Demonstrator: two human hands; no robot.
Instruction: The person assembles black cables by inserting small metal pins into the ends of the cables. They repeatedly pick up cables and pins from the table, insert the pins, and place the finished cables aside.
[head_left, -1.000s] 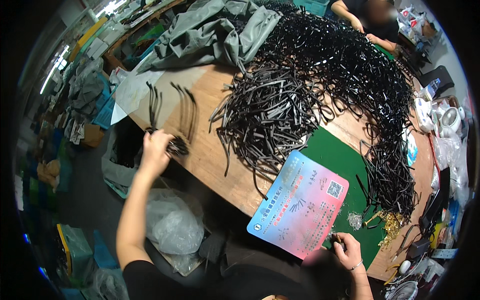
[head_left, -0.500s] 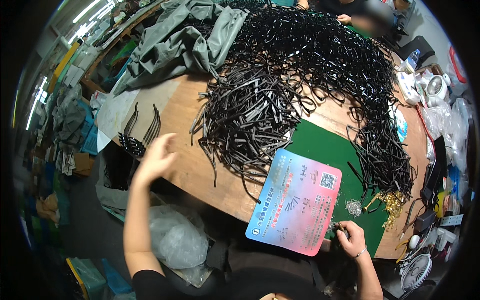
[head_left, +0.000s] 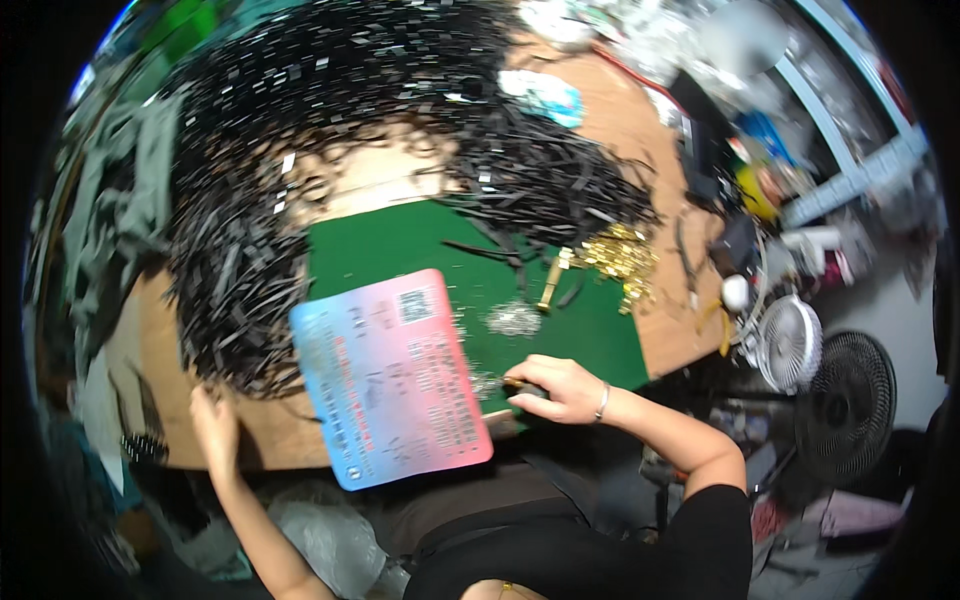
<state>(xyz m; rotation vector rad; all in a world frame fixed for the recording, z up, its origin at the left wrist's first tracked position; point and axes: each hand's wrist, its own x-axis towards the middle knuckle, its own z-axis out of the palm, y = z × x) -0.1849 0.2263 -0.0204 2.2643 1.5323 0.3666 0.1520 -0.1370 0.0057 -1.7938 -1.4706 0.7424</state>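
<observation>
My left hand, blurred, is at the near edge of a pile of loose black eyeglass temple arms. Its fingers look apart, and nothing shows in them. My right hand is closed around a small dark object with a golden end, mostly hidden by the fingers. It rests over the near side of a green mat, beside scattered tiny silver parts. Beyond it lies a heap of small silver parts. Between my hands is a blue-and-pink printed card.
Small gold parts and a long gold piece sit on the mat's right. Black eyeglass frames cover the far table. Several temple arms stand in a row at left. A white fan and a black fan stand right.
My view has swung to the right, so the table appears further left. My left hand has gone from the space beside the row of temple arms to the pile. My right hand keeps its grip.
</observation>
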